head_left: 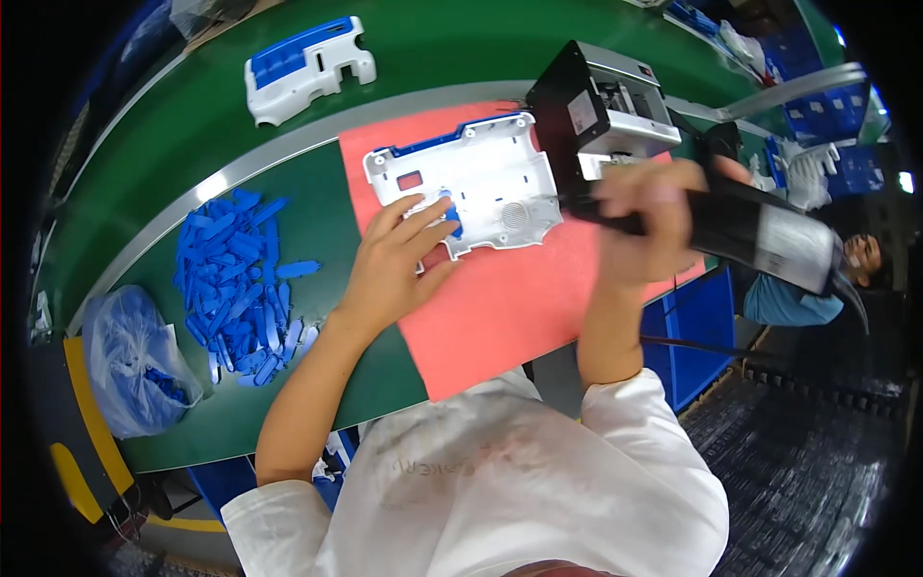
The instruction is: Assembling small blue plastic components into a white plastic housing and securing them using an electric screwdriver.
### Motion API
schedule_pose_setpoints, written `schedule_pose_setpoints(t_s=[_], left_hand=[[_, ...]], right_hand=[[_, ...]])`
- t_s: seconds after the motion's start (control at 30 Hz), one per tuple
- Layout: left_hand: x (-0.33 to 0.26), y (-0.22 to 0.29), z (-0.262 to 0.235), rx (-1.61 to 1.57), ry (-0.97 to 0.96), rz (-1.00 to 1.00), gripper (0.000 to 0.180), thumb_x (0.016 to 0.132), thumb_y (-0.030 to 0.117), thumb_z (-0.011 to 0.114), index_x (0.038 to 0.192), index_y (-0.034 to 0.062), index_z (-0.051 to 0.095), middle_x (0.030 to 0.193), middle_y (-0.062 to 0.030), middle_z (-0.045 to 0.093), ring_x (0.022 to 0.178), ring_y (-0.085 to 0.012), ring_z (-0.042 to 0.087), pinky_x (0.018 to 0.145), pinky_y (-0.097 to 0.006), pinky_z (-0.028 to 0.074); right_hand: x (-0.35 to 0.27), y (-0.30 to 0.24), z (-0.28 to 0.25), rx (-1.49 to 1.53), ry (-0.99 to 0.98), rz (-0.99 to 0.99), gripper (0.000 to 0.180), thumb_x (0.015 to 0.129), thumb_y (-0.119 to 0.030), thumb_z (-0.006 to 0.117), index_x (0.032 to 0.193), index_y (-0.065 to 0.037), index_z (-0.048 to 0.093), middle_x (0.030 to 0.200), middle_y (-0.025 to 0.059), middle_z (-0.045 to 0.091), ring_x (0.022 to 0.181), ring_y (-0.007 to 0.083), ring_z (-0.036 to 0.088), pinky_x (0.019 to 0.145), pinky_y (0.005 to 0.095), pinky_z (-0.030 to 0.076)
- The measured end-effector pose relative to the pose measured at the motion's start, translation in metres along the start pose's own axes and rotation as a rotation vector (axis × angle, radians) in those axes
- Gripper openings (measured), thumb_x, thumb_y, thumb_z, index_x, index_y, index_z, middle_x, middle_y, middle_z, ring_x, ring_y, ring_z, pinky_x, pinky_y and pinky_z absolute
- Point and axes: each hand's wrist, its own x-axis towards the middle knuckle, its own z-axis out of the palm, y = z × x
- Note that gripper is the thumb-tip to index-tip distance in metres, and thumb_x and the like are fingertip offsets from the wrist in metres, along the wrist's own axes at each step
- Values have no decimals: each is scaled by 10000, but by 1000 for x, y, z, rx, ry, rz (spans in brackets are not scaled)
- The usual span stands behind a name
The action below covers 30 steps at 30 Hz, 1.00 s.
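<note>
White plastic housing panel [476, 183] with a blue edge strip, lying flat, inner face up, on a salmon-red mat [500, 308] at the middle of the green workbench [317, 192]. The left hand [394, 260] lies palm down, fingers spread, on the panel's near-left corner, pinning it; a small blue clip [450, 213] sits under or just beside the fingertips, and whether it is pinched cannot be told. The right hand [644, 221] is closed around the grip of a black-and-silver electric screwdriver [760, 236], whose tip points at the panel's right edge; the hand is motion-blurred. The step in hand appears to be fastening or seating a part on the panel; the next move likely calls for a steady panel and a tip aligned squarely to its point.

A black-and-grey box-shaped device [601, 111] stands touching the panel's far-right corner, limiting room there. A heap of blue clips [240, 279] lies well to the left, a clear bag [135, 361] beyond it. A second white-and-blue housing [308, 67] rests on the far belt. Open mat remains toward the person.
</note>
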Motion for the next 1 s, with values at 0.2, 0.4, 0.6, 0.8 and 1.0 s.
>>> schedule_pose_setpoints(t_s=[0.2,0.4,0.6,0.8,1.0], left_hand=[[2,3,0,44,-4,4,399,695,152,779,1075,76,684,1290,-53,600,1193,-333,503,977,-427,437],[6,4,-2,24,-27,-21,407,680,121,795,1067,49,689,1278,-102,612,1211,-344,505,1012,-425,411],[6,2,0,17,-24,-14,410,666,125,793,1055,54,688,1300,-74,597,1189,-336,503,984,-428,422],[6,3,-1,7,-16,-17,412,661,122,792,1053,49,687,1292,-76,602,1194,-337,505,990,-421,419],[5,1,0,8,-16,-20,414,658,117,791,1053,50,688,1298,-75,599,1200,-335,504,990,-419,417]], right_hand=[[48,-24,-90,-423,227,-166,29,825,32,545,806,22,524,584,104,492,508,203,505,533,378,468],[51,-7,-88,-420,137,-91,503,796,90,590,1242,71,358,599,87,561,488,160,552,531,331,499],[46,2,-103,-533,31,31,506,795,97,581,1246,50,356,643,71,553,477,159,511,499,354,483],[43,-1,-98,-527,50,13,495,793,93,577,1236,43,360,639,67,544,478,160,509,497,354,482],[42,-3,-93,-417,98,-10,432,802,72,601,1193,71,416,609,60,567,479,135,546,504,277,463]])
